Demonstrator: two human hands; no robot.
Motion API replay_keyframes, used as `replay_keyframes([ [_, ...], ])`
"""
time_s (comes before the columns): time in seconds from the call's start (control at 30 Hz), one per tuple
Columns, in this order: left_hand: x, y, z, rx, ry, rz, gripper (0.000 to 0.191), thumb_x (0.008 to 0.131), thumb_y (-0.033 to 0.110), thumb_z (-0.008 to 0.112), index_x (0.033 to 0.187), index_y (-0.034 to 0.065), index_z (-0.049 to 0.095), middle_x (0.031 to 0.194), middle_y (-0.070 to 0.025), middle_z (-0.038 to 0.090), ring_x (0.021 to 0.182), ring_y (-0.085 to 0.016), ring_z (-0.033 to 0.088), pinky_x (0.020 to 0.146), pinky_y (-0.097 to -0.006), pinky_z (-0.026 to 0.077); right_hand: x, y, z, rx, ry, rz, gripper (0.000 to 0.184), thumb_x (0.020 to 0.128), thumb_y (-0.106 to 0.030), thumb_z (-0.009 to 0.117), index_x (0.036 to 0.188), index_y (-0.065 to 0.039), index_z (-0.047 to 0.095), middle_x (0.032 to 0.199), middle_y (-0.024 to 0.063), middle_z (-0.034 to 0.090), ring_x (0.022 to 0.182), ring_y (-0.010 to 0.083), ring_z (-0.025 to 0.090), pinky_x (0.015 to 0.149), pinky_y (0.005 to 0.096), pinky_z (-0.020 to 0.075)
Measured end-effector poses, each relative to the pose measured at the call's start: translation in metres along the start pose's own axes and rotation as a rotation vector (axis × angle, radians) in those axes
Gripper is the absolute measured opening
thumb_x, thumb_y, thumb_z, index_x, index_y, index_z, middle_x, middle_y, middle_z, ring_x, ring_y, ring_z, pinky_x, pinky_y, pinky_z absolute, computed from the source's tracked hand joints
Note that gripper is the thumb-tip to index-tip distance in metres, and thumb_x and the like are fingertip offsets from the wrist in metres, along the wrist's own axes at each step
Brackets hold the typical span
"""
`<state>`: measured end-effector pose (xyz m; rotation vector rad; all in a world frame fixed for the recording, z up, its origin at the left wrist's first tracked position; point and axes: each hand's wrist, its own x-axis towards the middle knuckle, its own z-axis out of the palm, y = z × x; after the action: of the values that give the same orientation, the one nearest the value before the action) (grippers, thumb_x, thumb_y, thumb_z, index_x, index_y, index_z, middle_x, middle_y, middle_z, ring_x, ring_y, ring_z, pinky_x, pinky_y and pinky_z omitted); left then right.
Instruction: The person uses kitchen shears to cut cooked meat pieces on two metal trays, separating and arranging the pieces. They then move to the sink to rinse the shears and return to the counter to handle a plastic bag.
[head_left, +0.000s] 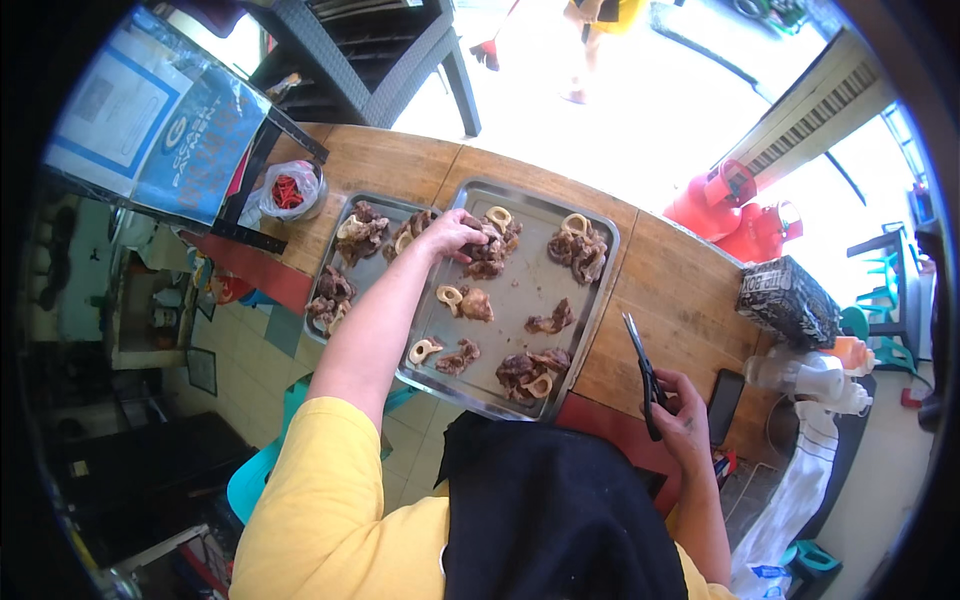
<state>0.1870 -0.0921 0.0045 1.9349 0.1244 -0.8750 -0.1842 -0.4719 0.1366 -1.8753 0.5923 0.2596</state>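
Note:
My left hand (452, 235) reaches over the large metal tray (517, 315) and grips a piece of brown cooked meat (491, 251) in the upper cluster. A round marrow bone (498, 217) sits just beyond my fingers. In my right hand (682, 416) are black-handled scissors (646, 371), held right of the tray with the blades pointing away from me. Other portions of meat with cut bones lie apart on the tray, including one cluster (579, 251) at upper right and another (531, 373) at lower right. My left forearm partly covers a smaller metal tray (346, 201) with more meat.
A container lined with plastic (289, 191) holds red items beside a sign stand (172, 127) at left. Right of my right hand are a phone (726, 405), a black patterned box (787, 300) and clear bottles (806, 379). Red gas cylinders (712, 199) and a person (589, 45) are beyond the table.

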Motion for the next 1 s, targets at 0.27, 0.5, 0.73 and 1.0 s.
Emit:
replay_keyframes([
  [0.27, -0.063, 0.008, 0.034, 1.161, 0.267, 0.318, 0.141, 0.068, 0.048, 0.102, 0.176, 0.0115, 0.019, 0.162, -0.0217, 0.04, 0.142, -0.039, 0.055, 0.117, -0.0513, 0.055, 0.004, -0.006, 0.003, -0.012, -0.02, -0.008, 0.051, 0.088, -0.002, 0.073, 0.138, -0.002, 0.067, 0.114, 0.0101, 0.074, 0.072, 0.0096, 0.065, 0.064, 0.0294, 0.0533],
  [0.5, -0.068, 0.011, 0.028, 0.973, 0.458, 0.303, 0.11, 0.079, 0.038, 0.097, 0.169, 0.0124, 0.037, 0.154, -0.0177, 0.053, 0.141, -0.037, 0.057, 0.117, -0.0485, 0.054, 0.01, -0.006, 0.005, 0.04, -0.057, -0.023, 0.05, 0.09, -0.002, 0.074, 0.139, -0.002, 0.066, 0.116, 0.0072, 0.072, 0.077, 0.0066, 0.063, 0.065, 0.0253, 0.0516],
  [0.73, -0.14, -0.022, 0.013, 0.68, 0.582, 0.449, 0.046, 0.09, 0.031, 0.084, 0.129, 0.0094, 0.072, 0.118, -0.0141, 0.076, 0.112, -0.031, 0.074, 0.094, -0.0445, 0.06, 0.012, -0.006, 0.011, 0.0, -0.077, -0.012, 0.05, 0.092, -0.001, 0.074, 0.141, -0.002, 0.066, 0.119, 0.0056, 0.071, 0.079, 0.0073, 0.065, 0.065, 0.025, 0.0516],
  [1.0, -0.233, -0.096, 0.071, 0.755, 0.231, 0.344, 0.054, 0.088, 0.036, 0.085, 0.135, 0.0123, 0.072, 0.124, -0.013, 0.072, 0.114, -0.032, 0.073, 0.096, -0.0464, 0.061, 0.025, -0.021, 0.042, 0.055, -0.14, -0.099, 0.05, 0.096, 0.004, 0.066, 0.145, -0.004, 0.063, 0.121, 0.0088, 0.069, 0.084, 0.0129, 0.07, 0.074, 0.0283, 0.0584],
])
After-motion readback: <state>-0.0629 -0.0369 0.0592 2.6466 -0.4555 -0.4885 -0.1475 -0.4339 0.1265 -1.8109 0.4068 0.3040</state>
